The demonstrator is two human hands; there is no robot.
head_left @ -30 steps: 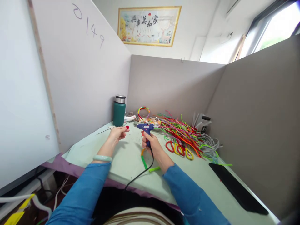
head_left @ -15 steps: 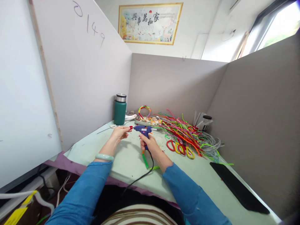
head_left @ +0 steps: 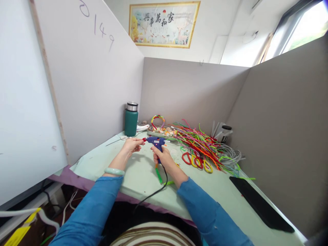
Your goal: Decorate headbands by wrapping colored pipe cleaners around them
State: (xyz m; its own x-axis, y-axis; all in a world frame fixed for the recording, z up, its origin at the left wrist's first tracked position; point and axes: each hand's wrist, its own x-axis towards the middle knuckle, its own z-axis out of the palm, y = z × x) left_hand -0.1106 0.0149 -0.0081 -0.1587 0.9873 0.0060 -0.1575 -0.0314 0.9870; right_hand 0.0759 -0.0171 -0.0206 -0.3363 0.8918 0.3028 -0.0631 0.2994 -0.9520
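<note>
My right hand (head_left: 162, 156) grips the handle of a blue hot glue gun (head_left: 155, 140), its nozzle pointing left. The nozzle tip touches a small red piece (head_left: 144, 139) pinched in the fingers of my left hand (head_left: 132, 145). A thin dark wire (head_left: 114, 142) runs left from that hand over the pale green table (head_left: 225, 194). The gun's black cord (head_left: 153, 193) trails back off the table's near edge. A green and orange pipe cleaner (head_left: 158, 174) lies under my right wrist.
A big heap of coloured pipe cleaners (head_left: 202, 145) fills the back right. A green flask (head_left: 131, 119) stands at the back left, with a tray of small bits (head_left: 161, 130) and a wrapped hoop (head_left: 157, 119) beside it. A black flat object (head_left: 260, 205) lies at right. Partition walls enclose the desk.
My right hand has swung the glue gun left until its nozzle meets the red piece in my left hand. The left hand has stayed nearly still.
</note>
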